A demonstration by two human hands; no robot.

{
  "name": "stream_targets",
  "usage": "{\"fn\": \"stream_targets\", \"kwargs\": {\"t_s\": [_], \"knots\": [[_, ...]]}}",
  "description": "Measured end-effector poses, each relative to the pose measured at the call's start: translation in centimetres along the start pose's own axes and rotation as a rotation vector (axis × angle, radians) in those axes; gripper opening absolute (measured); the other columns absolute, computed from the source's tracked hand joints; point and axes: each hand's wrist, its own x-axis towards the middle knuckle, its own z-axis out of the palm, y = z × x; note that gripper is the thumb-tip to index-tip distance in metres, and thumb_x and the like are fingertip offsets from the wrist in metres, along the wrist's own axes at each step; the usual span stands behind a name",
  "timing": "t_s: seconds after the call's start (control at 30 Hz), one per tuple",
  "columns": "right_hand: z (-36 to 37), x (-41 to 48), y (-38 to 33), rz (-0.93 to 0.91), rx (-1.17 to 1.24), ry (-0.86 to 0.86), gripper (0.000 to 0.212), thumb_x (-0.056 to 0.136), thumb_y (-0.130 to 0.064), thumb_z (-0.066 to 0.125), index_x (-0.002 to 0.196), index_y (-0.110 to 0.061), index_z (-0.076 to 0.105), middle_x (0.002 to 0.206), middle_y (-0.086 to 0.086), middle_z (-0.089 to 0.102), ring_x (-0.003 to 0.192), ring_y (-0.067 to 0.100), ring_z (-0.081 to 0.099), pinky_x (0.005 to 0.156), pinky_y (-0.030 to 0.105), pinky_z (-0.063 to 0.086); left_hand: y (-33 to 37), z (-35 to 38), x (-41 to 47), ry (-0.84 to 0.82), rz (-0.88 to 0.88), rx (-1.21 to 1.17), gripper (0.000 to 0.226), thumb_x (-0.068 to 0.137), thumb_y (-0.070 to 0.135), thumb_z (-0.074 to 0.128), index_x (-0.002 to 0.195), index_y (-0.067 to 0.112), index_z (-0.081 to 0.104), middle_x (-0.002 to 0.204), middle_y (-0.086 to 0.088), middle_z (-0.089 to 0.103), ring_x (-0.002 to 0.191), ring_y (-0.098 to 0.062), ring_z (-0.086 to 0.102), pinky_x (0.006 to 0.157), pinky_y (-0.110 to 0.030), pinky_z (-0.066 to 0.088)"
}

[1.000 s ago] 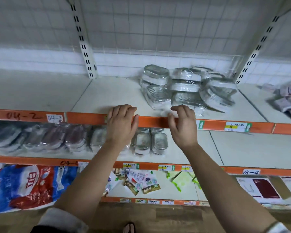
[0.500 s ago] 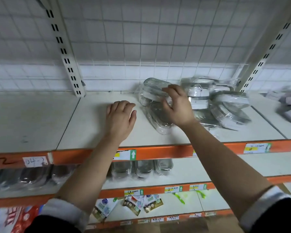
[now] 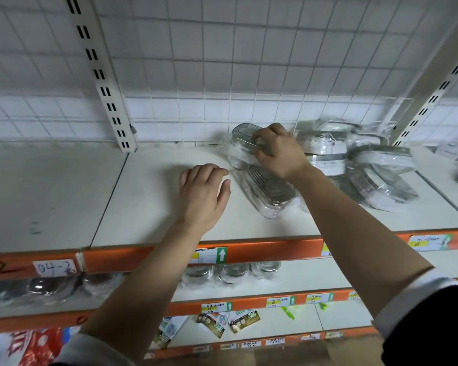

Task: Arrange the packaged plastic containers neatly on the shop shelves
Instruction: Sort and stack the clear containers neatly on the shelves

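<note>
Right hand (image 3: pixel 278 154), fingers curled, grips clear wrapped plastic container (image 3: pixel 241 140), frame centre; left hand (image 3: pixel 202 194), fingers loose, rests on white shelf board (image 3: pixel 143 196) stretching left.

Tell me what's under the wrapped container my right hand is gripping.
A lower container lies on the shelf just beneath the gripped container, ribbed lid up. The right hand covers where the two meet, so contact cannot be told.
</note>
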Motion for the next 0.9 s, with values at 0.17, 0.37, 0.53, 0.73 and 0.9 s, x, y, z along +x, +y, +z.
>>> {"fn": "stream_targets", "kwargs": {"t_s": [0.17,0.37,0.53,0.73,0.9], "knots": [[0.4,0.3,-0.4,0.008,-0.04,0.017,0.039,0.086,-0.031,0.067,0.122,-0.018,0.062,0.117,0.013,0.053,0.113,0.032,0.049,0.102,0.033,0.028,0.1,-0.3,0.0,0.0,-0.017,-0.01,0.032,0.091,0.029,0.043,0.1,0.014,0.07,0.099,-0.002,0.067,0.092,-0.028,0.062,0.083,-0.039,0.036],[0.5,-1.7,-1.3,0.06,0.039,0.233,0.04,0.079,-0.033,0.074,0.114,-0.015,0.068,0.111,0.01,0.055,0.106,0.037,0.05,0.089,0.025,0.025,0.3,-0.6,0.0,0.007,-0.013,-0.03,0.032,0.092,0.028,0.043,0.099,0.013,0.07,0.098,-0.003,0.067,0.092,-0.028,0.061,0.083,-0.039,0.037],[-2.0,-5.3,-1.5,0.104,0.122,0.386,0.039,0.077,-0.042,0.068,0.105,-0.015,0.07,0.111,0.008,0.058,0.108,0.034,0.052,0.095,0.03,0.031,1.0,-1.2,-0.2,-0.036,0.047,-0.032,0.032,0.092,0.028,0.043,0.099,0.011,0.07,0.1,-0.004,0.067,0.092,-0.03,0.061,0.081,-0.04,0.04],[-4.0,-10.9,-1.1,0.185,0.14,0.453,0.038,0.076,-0.042,0.066,0.104,-0.016,0.071,0.112,0.006,0.059,0.108,0.032,0.051,0.091,0.023,0.027,4.8,-0.8,-0.3,-0.165,0.158,-0.126,0.043,0.094,0.028,0.04,0.117,0.003,0.066,0.118,-0.014,0.065,0.107,-0.033,0.062,0.091,-0.043,0.051],[-5.3,-14.9,-0.3,0.23,0.185,0.503,0.035,0.076,-0.039,0.069,0.101,-0.015,0.072,0.11,0.007,0.06,0.107,0.03,0.053,0.098,0.035,0.036,7.9,1.4,-1.3,-0.357,0.218,-0.128,0.043,0.099,0.027,0.048,0.138,0.009,0.051,0.137,-0.012,0.055,0.128,-0.03,0.05,0.109,-0.039,0.038]]}}
